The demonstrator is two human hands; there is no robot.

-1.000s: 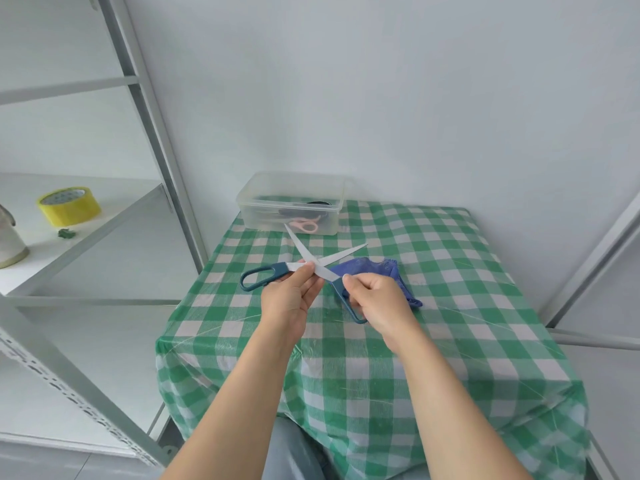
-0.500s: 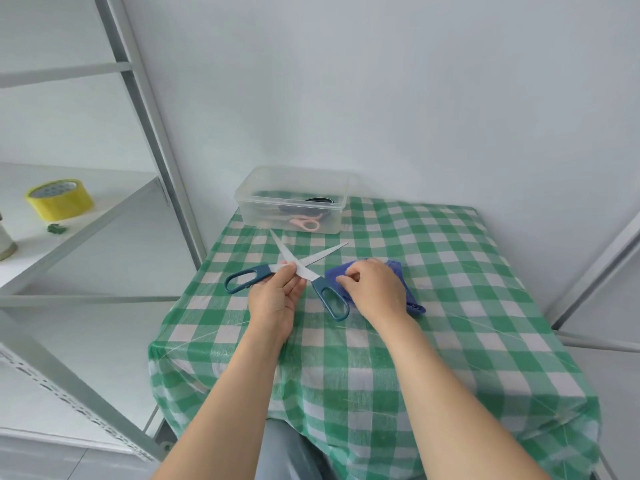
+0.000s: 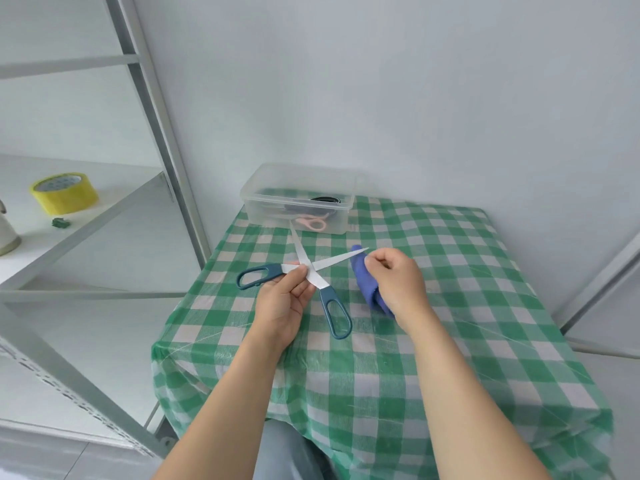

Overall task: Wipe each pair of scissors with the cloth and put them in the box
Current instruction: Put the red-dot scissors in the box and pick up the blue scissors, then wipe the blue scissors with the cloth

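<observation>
Left hand (image 3: 282,306) pinched the teal-handled scissors (image 3: 316,278) at the pivot, thumb and fingertips closed on the crossing, and held them over the desk (image 3: 450,271). Right hand (image 3: 396,284) was curled round the blue cloth (image 3: 363,282), which was bunched and trailed toward 5 o'clock under the wrist.

Scissors were spread wide in an X. One blade pointed to 11 o'clock, toward the box. The other ran to 2 o'clock, its tip ending at the cloth's top end just beside the right fingertips; contact not resolvable. Handle loops lay at 9 and 5 o'clock from the pivot.

Judgement: the 2 o'clock blade was next in line for wiping. Its long axis led from the left hand toward the right, so the right hand was nearer the tip, and a stroke along that axis would fit.

Clear box (image 3: 263,209) sat at 12 o'clock from the hands, at the desk's far edge, with pink-handled scissors (image 3: 313,224) inside.
</observation>
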